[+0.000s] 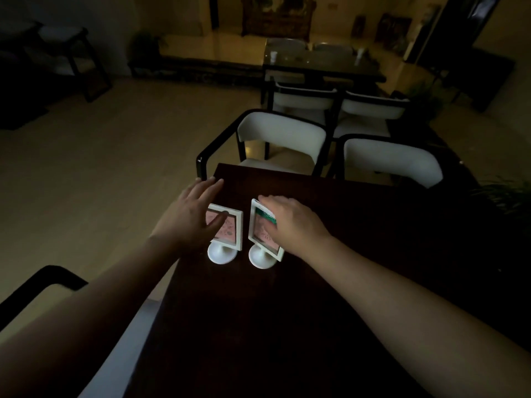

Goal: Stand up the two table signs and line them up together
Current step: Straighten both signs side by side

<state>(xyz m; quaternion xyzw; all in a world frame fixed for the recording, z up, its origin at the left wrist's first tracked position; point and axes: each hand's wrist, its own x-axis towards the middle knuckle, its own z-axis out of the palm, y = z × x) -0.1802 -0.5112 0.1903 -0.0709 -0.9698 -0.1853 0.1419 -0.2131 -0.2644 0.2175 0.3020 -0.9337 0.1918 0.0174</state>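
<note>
Two white-framed table signs with pink inserts and round white bases lie side by side near the left edge of the dark table (pixel 330 282), bases toward me. My left hand (pixel 189 216) hovers over the left sign (pixel 230 234) with fingers spread past its far edge and the thumb on its face. On the right sign (pixel 260 234), my right hand (pixel 293 222) covers the right side, and its fingers curl over the top edge. A narrow gap separates the two frames.
Two white-backed chairs (pixel 283 136) (pixel 390 162) stand at the table's far side. A dark chair arm (pixel 43 285) sits at my lower left. Another table (pixel 321 64) with chairs is farther back. The room is dim.
</note>
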